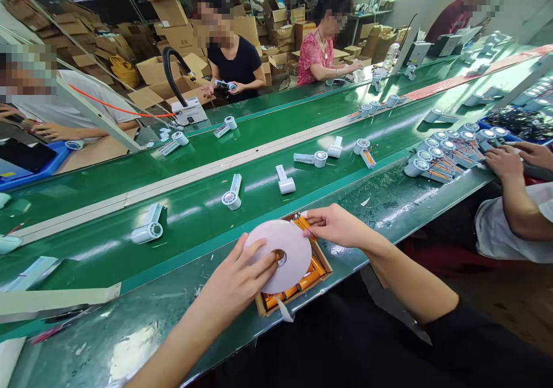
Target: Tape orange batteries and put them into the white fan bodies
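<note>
My left hand (235, 278) grips the edge of a flat white tape roll (288, 248) that lies over a small cardboard tray (325, 263) of orange cylindrical cells (311, 277), a finger reaching toward the roll's centre hole. My right hand (334, 225) is pinched on an orange cell (301, 222) at the tray's far corner, next to the roll's rim. The tray sits on the near edge of the green bench. A strip of white tape (285, 310) hangs off the tray's near side.
A green conveyor belt (199, 209) carries several white handheld fan bodies (147, 229), (233, 193). A co-worker's arm (512, 186) at the right rests by a cluster of fan bodies (436, 158). Other people sit opposite. Cardboard boxes (173, 25) stand behind them.
</note>
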Demonstrator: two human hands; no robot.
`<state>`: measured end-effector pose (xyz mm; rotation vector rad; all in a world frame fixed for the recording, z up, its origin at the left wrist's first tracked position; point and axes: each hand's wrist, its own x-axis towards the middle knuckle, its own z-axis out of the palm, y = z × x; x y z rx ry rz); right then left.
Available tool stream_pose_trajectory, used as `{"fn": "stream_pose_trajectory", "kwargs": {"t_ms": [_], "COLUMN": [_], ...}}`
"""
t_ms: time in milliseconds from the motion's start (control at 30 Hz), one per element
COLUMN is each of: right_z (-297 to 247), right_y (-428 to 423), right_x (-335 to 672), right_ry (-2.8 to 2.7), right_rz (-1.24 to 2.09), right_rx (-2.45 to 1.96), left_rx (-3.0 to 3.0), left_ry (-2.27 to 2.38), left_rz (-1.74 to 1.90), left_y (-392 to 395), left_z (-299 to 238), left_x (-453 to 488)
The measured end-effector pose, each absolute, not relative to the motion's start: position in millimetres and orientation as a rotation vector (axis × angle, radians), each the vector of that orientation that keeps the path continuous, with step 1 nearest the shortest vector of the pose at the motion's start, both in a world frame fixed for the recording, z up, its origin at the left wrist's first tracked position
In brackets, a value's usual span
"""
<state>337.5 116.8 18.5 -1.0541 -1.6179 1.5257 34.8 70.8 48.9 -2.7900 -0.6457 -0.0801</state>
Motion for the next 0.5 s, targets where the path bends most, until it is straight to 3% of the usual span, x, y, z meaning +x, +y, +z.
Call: {"fn": "stream_pose_trajectory", "kwargs": {"t_ms": [233,367,500], "right_z": [-19.4,-13.4,6.4], "right_y": [97.7,107.1,139.3], "right_x": [284.3,312.7,374.4], "right_ry": [-0.440,-0.463,-0.490], "right_rz": [1.252,1.269,0.944], "right_rx": [-0.783,-0.814,-0.732], "left_rx": [-2.785,-2.845,-2.711], "left_ry": [-1.064,-1.061,-1.155], "left_rz": [-0.249,-0.305,-0.444], "left_y": [63.0,53.5,70.8], "left_z": [47.1,30.8,32.3], "left_x": [77.1,94.0,96.7]}}
